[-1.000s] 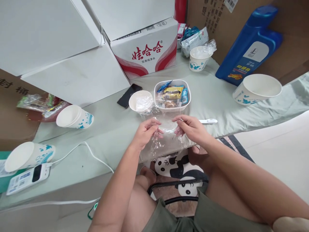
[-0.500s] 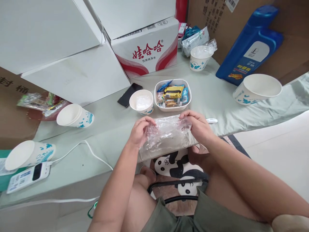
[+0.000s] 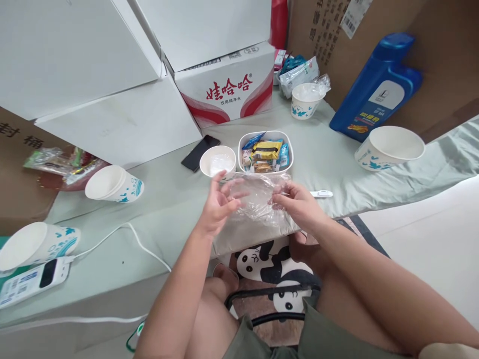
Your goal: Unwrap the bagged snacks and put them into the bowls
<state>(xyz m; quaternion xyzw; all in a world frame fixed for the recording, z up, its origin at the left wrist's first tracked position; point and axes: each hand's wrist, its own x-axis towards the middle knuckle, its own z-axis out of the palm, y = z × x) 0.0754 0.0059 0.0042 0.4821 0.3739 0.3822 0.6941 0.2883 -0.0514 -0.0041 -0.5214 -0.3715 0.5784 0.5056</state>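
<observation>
A thin, crinkled clear plastic bag (image 3: 258, 197) hangs between my hands above the table's front edge. My right hand (image 3: 299, 202) pinches its right side between thumb and fingers. My left hand (image 3: 219, 207) is at the other side, thumb and fingers spread apart, its fingertips against or behind the film. Just beyond the hands stands a white tub (image 3: 291, 149) with several wrapped snacks, among them a yellow packet (image 3: 266, 148). To its left is a paper bowl (image 3: 204, 167) with folded clear plastic (image 3: 220, 163) inside.
A black phone (image 3: 200, 153) lies behind the bowl. At left are paper cups (image 3: 129, 185), another paper cup (image 3: 60, 244) and a white power bank (image 3: 32, 281) with a cable. A blue bottle (image 3: 374, 92) and large paper bowl (image 3: 377, 154) stand right. A white stick (image 3: 322, 194) lies near my right hand.
My left hand has gone from pinching the bag to fingers spread. The bag has bunched up and is less stretched out, while my right hand keeps its pinch. The view has shifted slightly.
</observation>
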